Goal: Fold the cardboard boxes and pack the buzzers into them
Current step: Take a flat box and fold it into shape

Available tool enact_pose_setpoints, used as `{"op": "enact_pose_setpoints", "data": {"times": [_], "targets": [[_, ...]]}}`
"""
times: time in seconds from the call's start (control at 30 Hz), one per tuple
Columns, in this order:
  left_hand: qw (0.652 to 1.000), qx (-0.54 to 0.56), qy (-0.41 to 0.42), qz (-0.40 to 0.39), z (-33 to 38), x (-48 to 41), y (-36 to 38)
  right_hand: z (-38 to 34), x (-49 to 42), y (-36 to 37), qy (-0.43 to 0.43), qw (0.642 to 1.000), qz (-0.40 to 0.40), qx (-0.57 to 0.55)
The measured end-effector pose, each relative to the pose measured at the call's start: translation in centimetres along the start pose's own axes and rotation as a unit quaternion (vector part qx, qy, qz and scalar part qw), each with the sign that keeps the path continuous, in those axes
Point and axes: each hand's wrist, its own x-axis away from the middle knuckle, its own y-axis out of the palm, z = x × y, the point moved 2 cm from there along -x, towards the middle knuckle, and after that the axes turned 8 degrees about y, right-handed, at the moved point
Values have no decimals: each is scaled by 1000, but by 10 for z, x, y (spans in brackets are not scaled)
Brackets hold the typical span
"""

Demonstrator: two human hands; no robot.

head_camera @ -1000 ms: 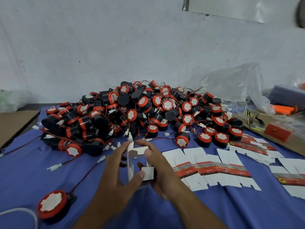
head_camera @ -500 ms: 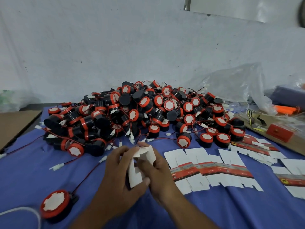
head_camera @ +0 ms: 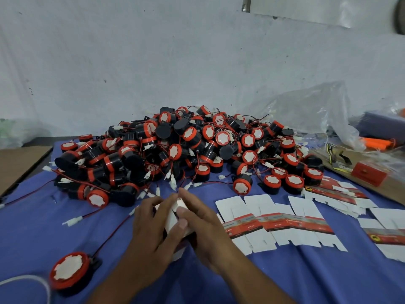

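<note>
Both hands hold one small white cardboard box low over the blue cloth, its flaps pressed in. My left hand wraps its left side, thumb across the front. My right hand presses on its right side and top. Most of the box is hidden by fingers. Behind it lies a big heap of black and red buzzers with red wires and white plugs. One single buzzer lies at the near left. Flat unfolded boxes lie in a row to the right.
More flat boxes lie further right. A brown cardboard sheet with a red box, a clear plastic bag and an orange tool sit at the far right. Brown cardboard lies at the left. A white wall stands behind.
The box's open white flaps have been folded in and both hands have closed tightly around it. The box now sits more compact between the palms.
</note>
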Motion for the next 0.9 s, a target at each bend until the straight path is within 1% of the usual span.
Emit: {"op": "enact_pose_setpoints", "data": {"times": [0.1,0.17,0.27,0.4,0.47,0.63,0.7,0.8,0.9], "targets": [[997,69,10,-19,0,-1,1,-4,1,-1,1,1000,-19,-25],[997,71,19,-37,-1,-3,1,-7,3,-1,12,998,-40,-51],[998,49,15,-19,-5,-2,0,-6,3,0,32,997,-33,-60],[999,12,23,41,-6,-2,1,-5,1,5,43,998,-26,29],[997,-16,45,57,-7,-3,2,-7,0,6,46,996,-30,65],[991,-71,89,68,0,-4,8,-10,-2,0,8,995,23,98],[986,-95,114,80,3,-5,9,-11,-1,1,-5,991,39,131],[985,-88,121,82,2,-3,7,-13,1,3,-21,981,42,190],[985,-94,115,88,2,0,5,-16,2,6,-28,977,32,209]]}}
